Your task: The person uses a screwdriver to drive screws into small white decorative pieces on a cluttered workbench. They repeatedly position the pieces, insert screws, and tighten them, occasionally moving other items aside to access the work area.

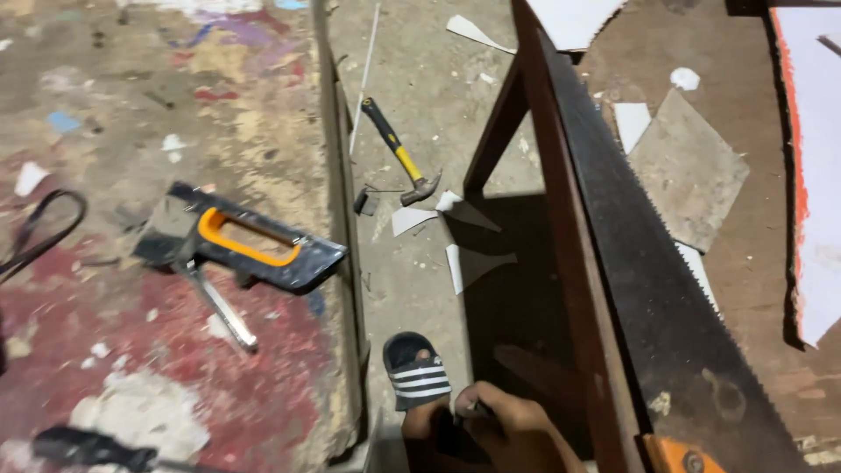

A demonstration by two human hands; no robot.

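Reaching down near the striped sandal [419, 375] on the floor, one hand [517, 425] pinches a small thin thing I cannot make out, the other hand is out of sight, and the saw [653, 263] rests unused along the wooden table's [771, 289] edge

A staple gun [238, 242] lies on the paint-stained counter [131, 131], a yellow-handled hammer [399, 153] on the floor [420, 79], a handsaw [648, 263] alongside.
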